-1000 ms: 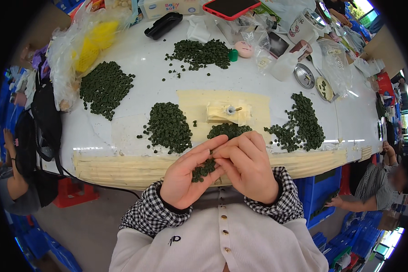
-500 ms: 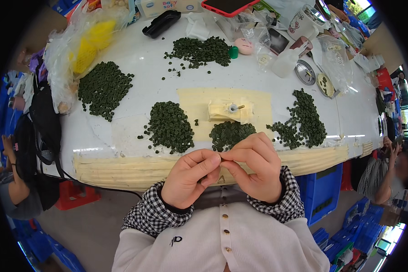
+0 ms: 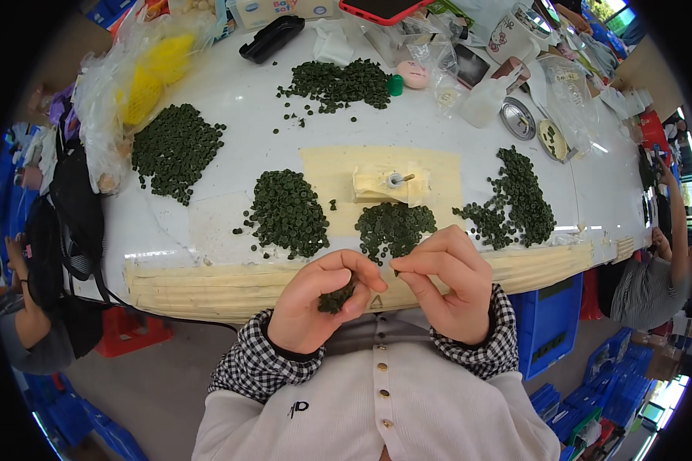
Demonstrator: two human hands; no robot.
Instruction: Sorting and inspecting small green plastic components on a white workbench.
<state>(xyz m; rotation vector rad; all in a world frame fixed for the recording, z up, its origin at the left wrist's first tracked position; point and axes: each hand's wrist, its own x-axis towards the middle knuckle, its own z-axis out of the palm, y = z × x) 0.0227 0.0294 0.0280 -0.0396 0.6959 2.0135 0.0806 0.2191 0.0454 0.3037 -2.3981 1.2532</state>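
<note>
Near the table's front edge, my left hand is curled around a clump of small dark green pieces in its palm. Thumb and forefinger of my right hand pinch one small dark green piece, mostly hidden by the fingertips. A narrow gap separates the two hands. Just beyond them lies a pile of flat dark green discs, with a pile of round green pieces to its left. Behind the discs, a cream-taped block holds an upright fitting with a thin metal pin.
More green pieces lie in a right pile, a far-left pile and a back pile. A black case, plastic bags, a cup and round tins crowd the far side. A blue crate stands below right.
My hands have moved apart, the right one slightly rightward. My left fingers have loosened, revealing the clump of green pieces in the palm.
</note>
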